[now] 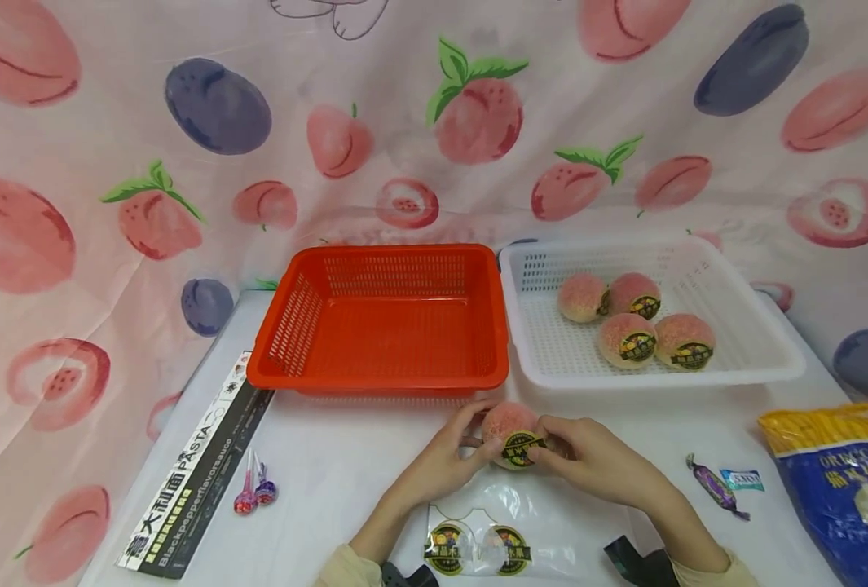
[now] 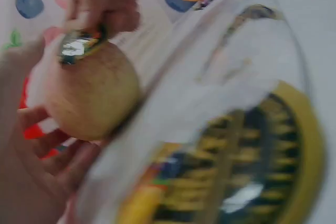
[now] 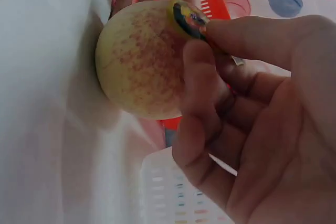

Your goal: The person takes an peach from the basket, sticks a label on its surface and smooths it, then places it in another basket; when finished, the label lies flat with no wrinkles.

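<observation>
A pink-and-yellow peach [image 1: 507,419] rests on the white table in front of the baskets. My left hand [image 1: 441,456] steadies it from the left, thumb and fingers around its side. On the peach's near face lies a round black-and-gold sticker [image 1: 523,449], whose right edge my right hand [image 1: 598,461] pinches between thumb and index finger. In the right wrist view the sticker [image 3: 189,19] is against the skin on one side, with its edge under the thumb. Below the hands lies a clear sticker sheet [image 1: 551,538] with two round stickers at its left end.
A red basket [image 1: 378,379] stands behind the hands. Beside it, a white basket [image 1: 661,377] holds several stickered peaches [image 1: 583,295]. A pasta box [image 1: 195,473] and lollipops [image 1: 253,489] lie left; wrapped candies [image 1: 715,487] and a blue-yellow pasta bag [image 1: 837,481] lie right.
</observation>
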### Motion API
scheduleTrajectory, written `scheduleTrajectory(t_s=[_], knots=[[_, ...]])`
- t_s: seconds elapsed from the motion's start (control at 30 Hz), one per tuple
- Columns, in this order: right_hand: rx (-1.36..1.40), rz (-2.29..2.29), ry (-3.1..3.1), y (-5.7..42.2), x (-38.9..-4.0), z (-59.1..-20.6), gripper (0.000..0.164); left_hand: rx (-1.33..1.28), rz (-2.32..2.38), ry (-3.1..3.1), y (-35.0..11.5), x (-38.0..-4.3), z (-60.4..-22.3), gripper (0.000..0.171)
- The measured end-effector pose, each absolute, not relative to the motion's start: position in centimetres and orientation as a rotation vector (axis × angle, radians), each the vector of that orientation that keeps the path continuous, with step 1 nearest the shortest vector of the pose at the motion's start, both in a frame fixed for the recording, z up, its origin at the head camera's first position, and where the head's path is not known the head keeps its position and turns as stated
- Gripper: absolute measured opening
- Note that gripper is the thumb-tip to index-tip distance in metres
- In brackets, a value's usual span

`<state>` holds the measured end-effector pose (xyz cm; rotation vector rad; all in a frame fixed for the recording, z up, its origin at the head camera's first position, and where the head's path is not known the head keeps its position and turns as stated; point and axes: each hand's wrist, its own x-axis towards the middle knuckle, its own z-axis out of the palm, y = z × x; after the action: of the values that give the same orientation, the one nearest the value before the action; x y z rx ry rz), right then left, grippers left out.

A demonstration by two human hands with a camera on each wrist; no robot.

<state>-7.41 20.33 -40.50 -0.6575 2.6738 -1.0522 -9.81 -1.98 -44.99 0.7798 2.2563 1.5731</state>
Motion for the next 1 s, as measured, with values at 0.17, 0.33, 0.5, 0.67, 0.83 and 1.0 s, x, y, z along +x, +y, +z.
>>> scheduleTrajectory(t_s=[0.17, 0.33, 0.5, 0.67, 0.83, 1.0], knots=[[-0.577, -0.922, 2.798, 20.0, -7.4, -40.2, 0.024, 0.824, 1.652, 2.251, -1.4, -9.0, -44.1, 0.058], [-0.539, -0.866, 2.846, 19.6, -7.2, -40.4, 0.030, 0.775, 1.652, 2.327, -1.1, -8.5, -44.5, 0.059], [-0.475, -0.788, 2.883, 19.6, -7.3, -40.7, 0.034, 0.713, 1.693, 2.391, -0.8, -8.4, -44.7, 0.058], [-0.403, -0.916, 2.825, 20.3, -8.1, -41.5, 0.036, 0.749, 1.700, 2.377, -1.1, -8.7, -44.6, 0.058], [-0.528, -1.184, 2.596, 20.4, -8.5, -43.1, 0.062, 0.821, 1.632, 2.304, -1.5, -8.4, -44.2, 0.057], [-0.617, -1.318, 2.479, 20.1, -8.7, -44.2, 0.067, 0.816, 1.658, 2.257, -1.4, -8.3, -44.3, 0.051]])
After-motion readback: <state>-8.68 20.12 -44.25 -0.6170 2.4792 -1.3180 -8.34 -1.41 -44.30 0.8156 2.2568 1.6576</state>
